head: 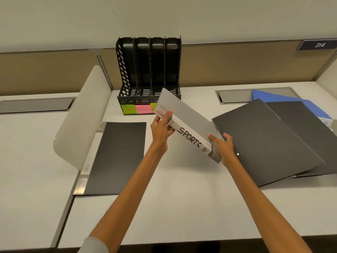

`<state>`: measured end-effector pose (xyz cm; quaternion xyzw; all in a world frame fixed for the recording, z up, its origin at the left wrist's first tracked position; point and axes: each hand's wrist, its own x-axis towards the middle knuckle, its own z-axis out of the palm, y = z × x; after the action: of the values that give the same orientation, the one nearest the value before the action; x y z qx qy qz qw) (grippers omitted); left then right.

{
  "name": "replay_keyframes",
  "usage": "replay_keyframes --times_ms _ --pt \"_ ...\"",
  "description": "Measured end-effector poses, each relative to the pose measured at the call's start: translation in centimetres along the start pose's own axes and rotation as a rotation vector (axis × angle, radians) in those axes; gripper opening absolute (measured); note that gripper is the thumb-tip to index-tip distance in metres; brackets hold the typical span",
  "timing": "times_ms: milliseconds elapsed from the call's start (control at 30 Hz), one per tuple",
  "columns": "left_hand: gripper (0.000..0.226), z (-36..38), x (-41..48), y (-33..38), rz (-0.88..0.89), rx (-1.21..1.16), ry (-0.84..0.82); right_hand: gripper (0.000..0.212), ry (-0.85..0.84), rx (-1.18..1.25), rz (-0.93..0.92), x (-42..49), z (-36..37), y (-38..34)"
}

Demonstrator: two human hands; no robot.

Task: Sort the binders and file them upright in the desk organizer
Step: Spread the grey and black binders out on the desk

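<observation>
Over the desk (182, 198) at centre, left grip (161, 128) and right grip (223, 145) both clamp the grey SPORTS binder (187, 114), tilted, spine facing us. Filing step underway; next, likely stand it upright into the organizer (148, 70) at twelve o'clock.

A single head-worn wide-angle view, looking forward and down, close over the desk (182, 207) — facing the desk organizer (148, 70) against the far partition (45, 73).

Both hands hold a grey binder (184, 115) marked SPORTS at frame centre: left hand (161, 127) grips its upper end, right hand (223, 147) its lower end, below the black desk organizer (148, 70).
</observation>
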<state>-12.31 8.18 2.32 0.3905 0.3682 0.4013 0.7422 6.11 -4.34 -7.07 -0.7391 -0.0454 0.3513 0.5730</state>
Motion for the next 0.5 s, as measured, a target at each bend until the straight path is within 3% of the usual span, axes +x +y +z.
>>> replay_keyframes --times_ms 267,433,500 --pt "0.096 2.9 -2.3 -2.3 0.146 0.29 -0.229 0.09 -0.084 0.082 0.03 -0.9 3.1 -2.6" --pt "0.093 3.5 -2.7 -4.3 0.17 0.385 -0.157 0.065 -0.167 -0.053 -0.035 -1.8 3.8 -3.1" --pt "0.085 3.3 -2.3 -4.1 0.207 0.422 -0.134 0.075 -0.238 -0.114 -0.03 -2.0 3.3 -3.0"
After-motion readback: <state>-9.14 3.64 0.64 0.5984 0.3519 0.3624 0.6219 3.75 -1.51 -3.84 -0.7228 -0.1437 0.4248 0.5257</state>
